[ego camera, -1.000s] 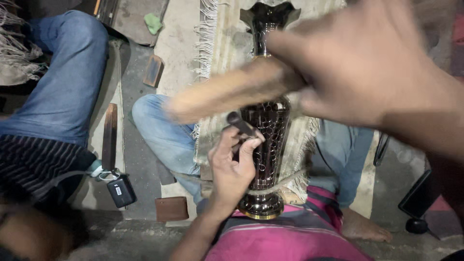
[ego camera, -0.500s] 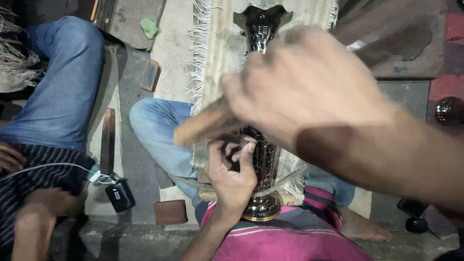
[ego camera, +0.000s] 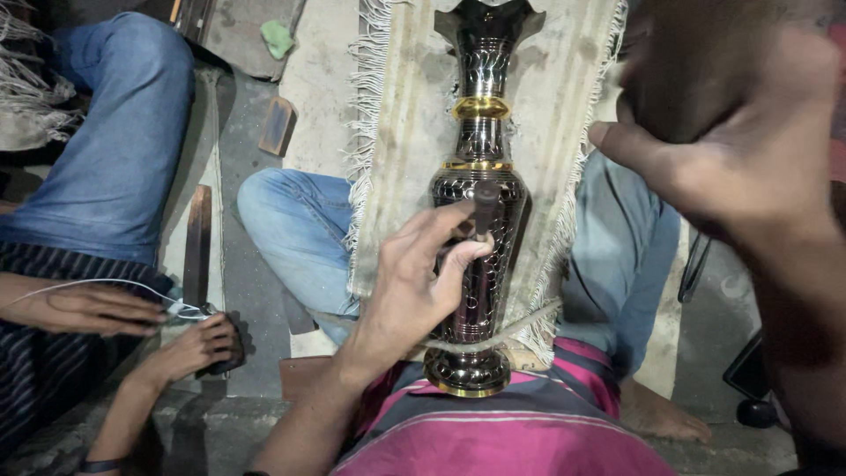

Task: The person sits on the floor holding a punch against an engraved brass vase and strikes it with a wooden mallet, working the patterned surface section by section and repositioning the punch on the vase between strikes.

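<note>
The engraved metal vase lies lengthwise along the person's lap, its gold-rimmed foot butted against the striped shirt and its flared mouth pointing away. It rests on a fringed cloth draped over the jeans-clad knees, which looks meant to cushion the metal and stop it rolling. A cord crosses the lower body near the foot, seemingly helping to pin it down.

The left hand sits right on the vase's belly, fingers curled, pinching a short dark punch-like tool between thumb and fingertips. The tool stands upright with its tip against the patterned surface, held low so the point stays planted on one spot.

The right hand is up high and close to the camera, blurred, fingers folded in with the thumb jutting out. Whether it grips anything I cannot tell; nothing shows clearly in it.

Off to the side a co-worker in jeans sits on the floor, both of that person's hands busy with a small dark device and a thin white cable. A wooden block and a green scrap lie beyond.
</note>
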